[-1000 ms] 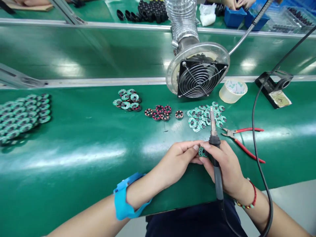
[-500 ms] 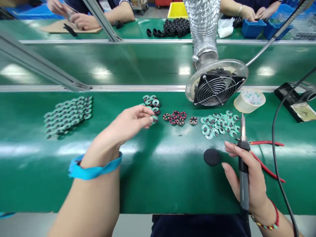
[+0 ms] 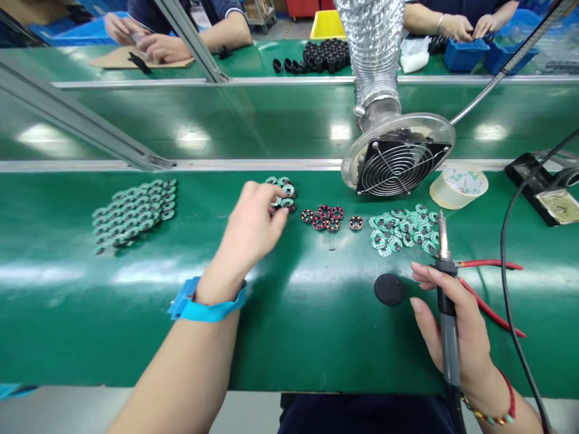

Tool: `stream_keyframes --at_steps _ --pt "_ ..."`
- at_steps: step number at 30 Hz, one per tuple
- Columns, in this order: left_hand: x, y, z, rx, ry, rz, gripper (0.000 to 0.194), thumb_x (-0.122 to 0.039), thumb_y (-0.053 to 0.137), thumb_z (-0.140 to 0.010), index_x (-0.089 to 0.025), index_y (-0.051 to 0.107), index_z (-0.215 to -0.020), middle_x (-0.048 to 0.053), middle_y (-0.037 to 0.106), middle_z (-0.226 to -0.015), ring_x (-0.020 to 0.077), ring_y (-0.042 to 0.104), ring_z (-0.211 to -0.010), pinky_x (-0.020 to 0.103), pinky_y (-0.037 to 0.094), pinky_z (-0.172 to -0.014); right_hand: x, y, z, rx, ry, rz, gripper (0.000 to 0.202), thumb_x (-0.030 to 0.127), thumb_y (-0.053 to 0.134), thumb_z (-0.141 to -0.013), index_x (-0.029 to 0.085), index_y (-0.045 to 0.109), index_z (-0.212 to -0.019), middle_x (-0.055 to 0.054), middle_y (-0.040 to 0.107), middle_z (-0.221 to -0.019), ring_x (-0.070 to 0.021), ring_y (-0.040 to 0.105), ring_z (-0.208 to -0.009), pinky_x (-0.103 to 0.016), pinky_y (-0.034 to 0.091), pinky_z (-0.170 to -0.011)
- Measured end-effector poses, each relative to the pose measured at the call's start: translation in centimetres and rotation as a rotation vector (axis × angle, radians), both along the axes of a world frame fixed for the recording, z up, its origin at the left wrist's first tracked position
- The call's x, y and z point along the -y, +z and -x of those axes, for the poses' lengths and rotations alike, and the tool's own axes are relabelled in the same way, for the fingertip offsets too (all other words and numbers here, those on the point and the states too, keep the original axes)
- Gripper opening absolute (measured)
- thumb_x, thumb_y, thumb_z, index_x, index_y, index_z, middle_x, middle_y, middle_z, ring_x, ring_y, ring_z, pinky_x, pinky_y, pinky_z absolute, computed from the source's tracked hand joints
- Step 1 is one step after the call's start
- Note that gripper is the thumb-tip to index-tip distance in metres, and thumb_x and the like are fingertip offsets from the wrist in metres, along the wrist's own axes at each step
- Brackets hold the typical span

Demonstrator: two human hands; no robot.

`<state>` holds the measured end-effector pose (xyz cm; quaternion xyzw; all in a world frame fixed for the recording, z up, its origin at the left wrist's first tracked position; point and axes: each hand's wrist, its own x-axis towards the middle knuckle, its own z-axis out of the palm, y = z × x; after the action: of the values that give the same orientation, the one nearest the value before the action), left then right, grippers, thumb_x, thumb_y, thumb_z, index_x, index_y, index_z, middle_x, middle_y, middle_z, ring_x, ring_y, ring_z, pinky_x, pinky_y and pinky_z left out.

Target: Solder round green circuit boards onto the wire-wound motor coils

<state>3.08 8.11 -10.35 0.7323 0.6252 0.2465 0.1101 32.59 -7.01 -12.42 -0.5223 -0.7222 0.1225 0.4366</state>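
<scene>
My left hand (image 3: 256,220), with a blue wrist strap (image 3: 208,304), reaches over a small cluster of ring-shaped coils topped with green circuit boards (image 3: 288,190). Its thumb and forefinger are apart at the near side of the cluster; the other fingertips are partly hidden. In my right hand (image 3: 465,325) lies a soldering iron (image 3: 447,337), tip pointing away from me, with thumb and forefinger loosely extended. Several bare ring coils with red and copper windings (image 3: 319,223) sit between the hands. Loose green ring boards (image 3: 402,229) are heaped beyond the right hand.
Rows of green-topped rings (image 3: 136,211) stand at left. A fume extractor fan (image 3: 400,163) hangs over the back. Around the right side are a tape roll (image 3: 459,188), a soldering stand (image 3: 543,187), red-handled pliers (image 3: 491,307), a black disc (image 3: 389,289) and a cable (image 3: 509,289). Two people work opposite.
My left hand has moved right and away from me, onto the cluster. The green-topped ring it held no longer shows apart from the others. My right hand keeps the soldering iron nearly still.
</scene>
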Motion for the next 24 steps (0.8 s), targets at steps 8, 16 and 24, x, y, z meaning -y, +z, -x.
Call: stream_keyframes --at_steps 8,16,24 --pt "0.4 -0.4 -2.6 -0.105 -0.11 0.157 0.022 -0.026 0.054 -0.085 -0.015 0.06 -0.103 0.009 0.061 -0.094 0.0264 0.058 -0.09 0.041 0.046 -0.086 -0.1 0.0 -0.2 0.028 0.023 0.021 0.047 0.012 0.061 -0.086 0.024 0.053 -0.131 -0.01 0.071 -0.11 -0.024 0.069 -0.093 -0.04 0.059 -0.077" --pt "5.6 0.6 -8.4 0.664 -0.255 0.621 0.03 -0.045 0.065 -0.078 -0.019 0.05 -0.079 -0.004 0.051 -0.066 0.0117 0.047 -0.059 0.024 0.037 -0.055 -0.7 0.8 1.1 0.111 0.097 -0.006 0.047 0.009 0.051 -0.091 0.025 0.045 -0.135 -0.009 0.07 -0.115 -0.0225 0.069 -0.101 -0.039 0.059 -0.081" --pt "9.5 -0.3 -11.3 0.785 -0.392 0.846 0.032 -0.048 0.059 -0.085 -0.021 0.045 -0.077 -0.004 0.049 -0.069 0.0124 0.047 -0.064 0.026 0.038 -0.059 -0.4 0.9 2.8 0.255 0.022 0.01 0.04 0.014 0.051 -0.091 0.023 0.048 -0.129 -0.008 0.064 -0.093 -0.0232 0.061 -0.081 -0.039 0.055 -0.066"
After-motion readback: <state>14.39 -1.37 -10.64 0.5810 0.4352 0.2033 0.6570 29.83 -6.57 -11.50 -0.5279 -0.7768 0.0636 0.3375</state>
